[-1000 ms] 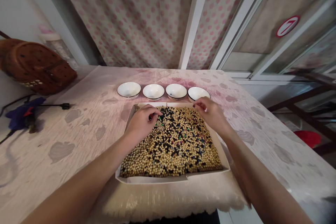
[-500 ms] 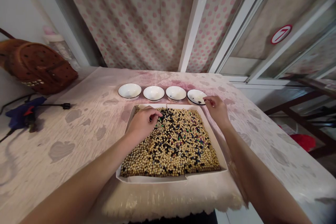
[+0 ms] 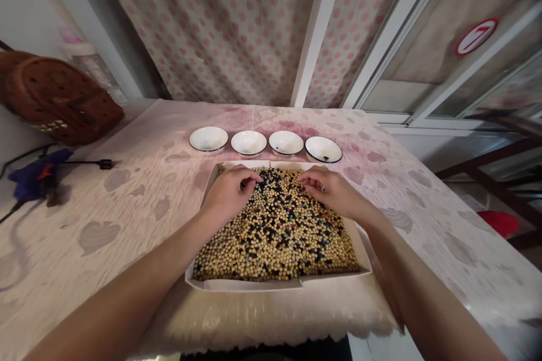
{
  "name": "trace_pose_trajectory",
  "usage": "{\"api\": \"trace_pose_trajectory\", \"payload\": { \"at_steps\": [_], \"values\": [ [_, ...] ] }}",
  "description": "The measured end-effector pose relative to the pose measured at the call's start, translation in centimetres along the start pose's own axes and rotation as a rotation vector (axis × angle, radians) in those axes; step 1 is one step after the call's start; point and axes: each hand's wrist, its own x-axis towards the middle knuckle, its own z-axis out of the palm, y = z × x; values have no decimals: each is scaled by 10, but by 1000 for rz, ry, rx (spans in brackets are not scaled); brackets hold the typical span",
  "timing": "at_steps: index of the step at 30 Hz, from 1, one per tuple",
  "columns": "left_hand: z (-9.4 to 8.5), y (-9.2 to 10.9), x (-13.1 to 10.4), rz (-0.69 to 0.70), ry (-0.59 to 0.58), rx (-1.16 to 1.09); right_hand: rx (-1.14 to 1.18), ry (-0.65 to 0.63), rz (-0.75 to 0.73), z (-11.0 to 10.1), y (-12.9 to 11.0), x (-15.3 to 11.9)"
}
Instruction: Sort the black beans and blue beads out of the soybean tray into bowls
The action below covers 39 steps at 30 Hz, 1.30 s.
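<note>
A shallow white box (image 3: 254, 286) holds a layer of small round bean-like beads (image 3: 275, 242), mostly tan with many black ones and a few green, blue and purple. My left hand (image 3: 232, 192) is over the box's far left part, thumb and forefinger pinched together; whatever it holds is too small to name. Over the far right part, my right hand (image 3: 332, 189) has its fingers bent and drawn together close above the beads, their grip partly hidden. Beyond the box, the rightmost white bowl (image 3: 318, 146) has a few dark beads at its bottom.
Three more dark-rimmed white bowls stand in the row: a left one (image 3: 207, 138), a second (image 3: 248, 142) and a third (image 3: 285, 142) with a dark speck. A brown bag (image 3: 63, 98), a blue tool with a cord (image 3: 36, 175) and a plug (image 3: 105, 164) are at left.
My right hand has moved from the rim of the rightmost bowl back left and down over the beads. My left hand stays almost in place. The view has shifted slightly.
</note>
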Motion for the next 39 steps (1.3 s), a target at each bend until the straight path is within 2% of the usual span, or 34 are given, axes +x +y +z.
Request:
{"api": "trace_pose_trajectory", "payload": {
  "at_steps": [4,11,22,30,39],
  "values": [
    [0,0,-1,-5,-5,-4,-112,-89,-8,3,-1,-3],
    [1,-1,0,-21,-13,14,-194,-45,-18,16,9,1],
    [-2,3,0,-12,-18,22,-85,10,-23,14,6,4],
    [-3,4,0,-32,-31,20,111,86,168,13,13,2],
    [-3,6,-1,-35,-34,16,259,53,135,14,12,3]
  ]
}}
